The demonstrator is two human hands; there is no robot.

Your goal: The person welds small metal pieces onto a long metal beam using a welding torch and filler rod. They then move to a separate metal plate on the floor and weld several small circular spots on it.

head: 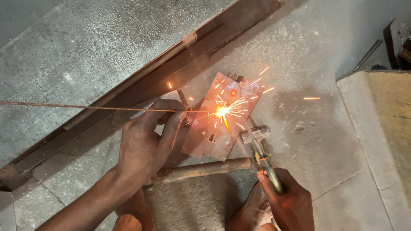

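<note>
Two hands: both were closed on tools over the concrete floor [314, 51].
Left hand [146, 143]: pinched a thin welding rod [73, 106], which ran off past its knuckles.
Right hand [290, 206]: gripped an electrode holder [260, 145].
Rusty lock plate [219, 123]: lay between the hands, just beyond the fingertips, with sparks [225, 111] on it.
Hammer [202, 170]: lay just below the plate, its head beside the holder.
</note>
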